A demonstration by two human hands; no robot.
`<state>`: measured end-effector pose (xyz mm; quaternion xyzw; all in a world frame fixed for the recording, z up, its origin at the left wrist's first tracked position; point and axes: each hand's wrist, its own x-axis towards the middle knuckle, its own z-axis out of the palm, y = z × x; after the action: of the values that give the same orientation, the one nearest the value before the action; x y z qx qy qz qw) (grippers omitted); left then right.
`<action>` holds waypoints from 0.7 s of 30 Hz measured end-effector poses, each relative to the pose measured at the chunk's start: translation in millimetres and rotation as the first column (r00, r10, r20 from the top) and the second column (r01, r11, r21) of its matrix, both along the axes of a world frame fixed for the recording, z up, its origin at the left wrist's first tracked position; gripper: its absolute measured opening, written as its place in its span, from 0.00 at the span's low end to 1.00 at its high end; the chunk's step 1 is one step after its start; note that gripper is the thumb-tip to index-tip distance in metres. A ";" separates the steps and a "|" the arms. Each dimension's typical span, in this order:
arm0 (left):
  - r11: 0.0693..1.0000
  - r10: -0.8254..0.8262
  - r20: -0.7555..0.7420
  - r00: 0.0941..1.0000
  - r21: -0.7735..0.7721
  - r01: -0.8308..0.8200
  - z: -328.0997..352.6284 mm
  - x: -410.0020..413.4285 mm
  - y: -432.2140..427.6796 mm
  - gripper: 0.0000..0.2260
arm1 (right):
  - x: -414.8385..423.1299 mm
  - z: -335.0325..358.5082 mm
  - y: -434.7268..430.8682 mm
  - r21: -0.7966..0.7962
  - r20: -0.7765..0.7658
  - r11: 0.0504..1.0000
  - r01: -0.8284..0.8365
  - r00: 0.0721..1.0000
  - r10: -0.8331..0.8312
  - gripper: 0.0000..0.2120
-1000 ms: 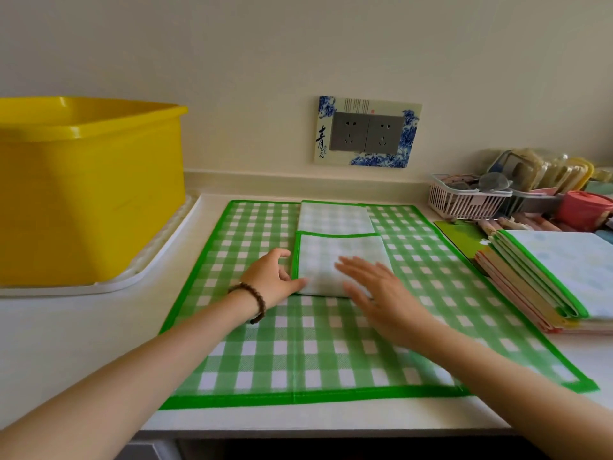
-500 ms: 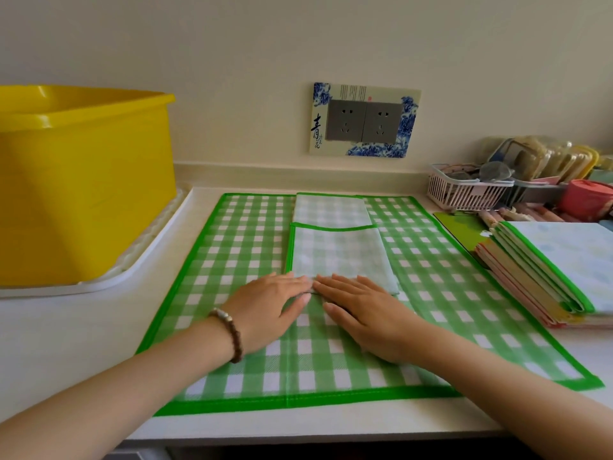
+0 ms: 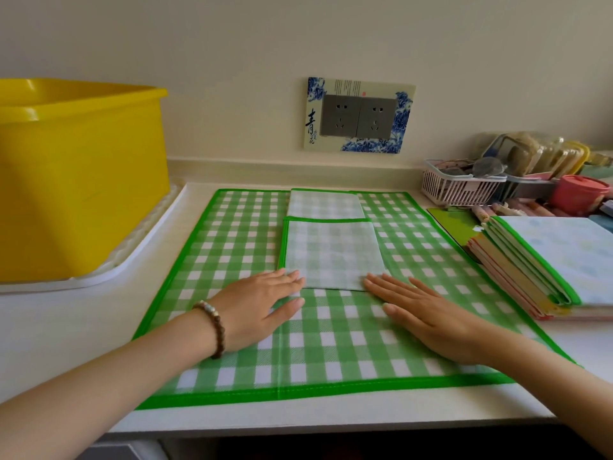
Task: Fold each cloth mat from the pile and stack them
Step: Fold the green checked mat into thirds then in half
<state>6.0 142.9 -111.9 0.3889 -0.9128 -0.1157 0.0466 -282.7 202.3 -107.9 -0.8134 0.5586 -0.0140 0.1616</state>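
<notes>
The white counter (image 3: 59, 330) holds everything. On it lies the big green checked mat (image 3: 331, 343), spread flat, and all the places here are told from that mat.

Left of the mat stands a big yellow tub (image 3: 79, 180) on a white tray (image 3: 132, 257). On the wall behind the mat is a plug plate (image 3: 359, 115) with blue flowers. Right of the mat sits a pile (image 3: 550, 260) of folded mats, one on top of the other, with its near corner resting on the mat's right edge. Behind that pile is a white basket (image 3: 461, 187) and a red cup (image 3: 578, 194).

In the middle of the mat there are two pale flaps. The far flap (image 3: 326, 204) touches the mat's back edge. The near flap (image 3: 333, 252) lies just in front of it and has a green edge at its top and left.

The left hand (image 3: 255, 307) lies flat on the mat, fingers open and held close side by side, holding nothing. Its fingertips (image 3: 297, 280) touch the near flap's front left corner. A bead band (image 3: 212, 327) is on that wrist.

The right hand (image 3: 428, 313) lies flat too, fingers open and a little spread, holding nothing. Its fingertips (image 3: 373, 280) touch the near flap's front right corner. The flap's front edge runs between the two hands.
</notes>
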 end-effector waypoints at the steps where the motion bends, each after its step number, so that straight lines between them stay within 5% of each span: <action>1: 1.000 0.000 0.001 1.000 0.002 0.000 0.4 -0.3 -0.1 0.33 | -4.8 0.1 2.7 0.014 0.000 1.000 0.007 1.000 -0.007 0.24; 6: 1.000 0.005 0.017 1.000 0.008 -0.005 4.0 -1.3 1.0 0.31 | -9.5 9.6 3.2 0.041 0.019 0.999 0.025 0.999 -0.026 0.24; 9: 0.999 0.034 0.018 0.999 -0.020 -0.033 7.4 -1.9 -4.3 0.23 | -4.3 18.9 -2.3 -0.092 0.049 0.991 0.097 0.994 -0.093 0.24; 21: 0.993 0.076 0.052 0.996 -0.099 -0.071 13.0 -12.7 -33.9 0.24 | 21.4 25.0 -33.4 -0.303 -0.183 0.950 0.079 0.973 -0.139 0.22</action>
<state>-6.7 109.0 -98.9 0.4226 -0.9033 -0.0587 0.0443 -261.3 168.9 -82.8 -0.7933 0.6081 -0.0229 -0.0197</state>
